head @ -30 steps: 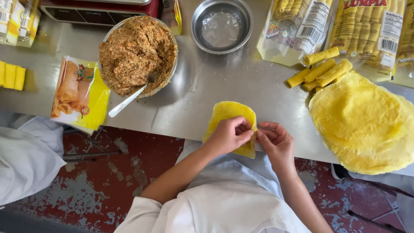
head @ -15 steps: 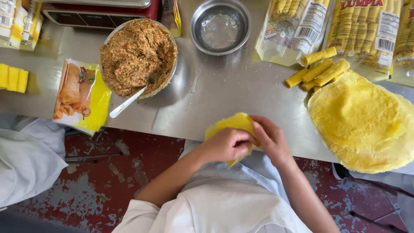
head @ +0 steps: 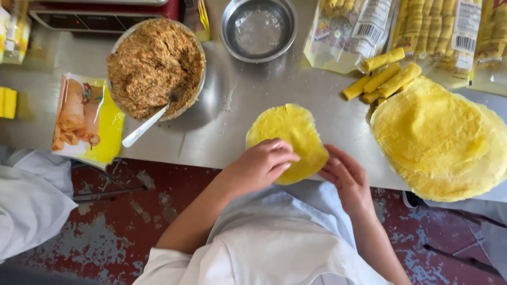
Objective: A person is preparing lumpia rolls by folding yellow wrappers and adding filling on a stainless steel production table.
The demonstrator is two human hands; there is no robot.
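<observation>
Unfolded since a moment ago, the round thin yellow wrapper (head: 288, 138) lies flat at the steel table (head: 232, 100) edge; left hand (head: 260, 164) presses it with extended fingers, right hand (head: 344, 177) open, fingertips touching its rim, grasping nothing

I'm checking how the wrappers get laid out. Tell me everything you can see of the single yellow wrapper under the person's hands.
The single yellow wrapper is a thin, roughly round, soft-looking sheet with a slightly uneven edge. It lies flat and open on the steel table, at its near edge, with no filling on it. The left hand rests fingers on its near left part; the right hand touches its near right rim. It lies apart from the wrapper stack.
</observation>
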